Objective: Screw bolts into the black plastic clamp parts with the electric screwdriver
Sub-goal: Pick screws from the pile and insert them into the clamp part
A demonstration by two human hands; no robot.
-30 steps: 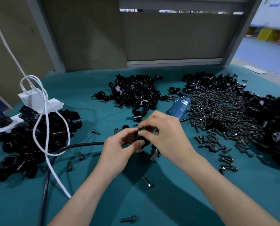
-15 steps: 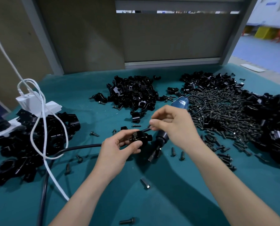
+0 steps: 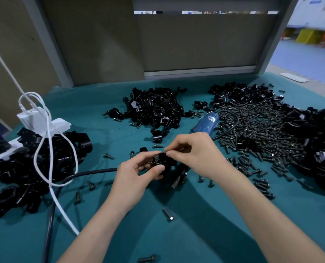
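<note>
Fingers of our left hand are curling round a small black plastic clamp part, thumb pressing its near face. We are holding it just above the middle of the teal cloth-covered table. One short dark steel bolt is standing upright in its top. Our right hand is pinching thumb and forefinger tight at the part's far right edge, apparently on a second bolt.

We are judging this to be hand-starting. We should be keeping the shank square to its hole and twirling it until the threads are catching. Only then should we be reaching for the blue electric screwdriver lying just behind our right hand.

Our fingertips are covering that second bolt almost entirely, so we are not making out whether it is seated. Our right hand is also hiding the screwdriver's middle.
</note>
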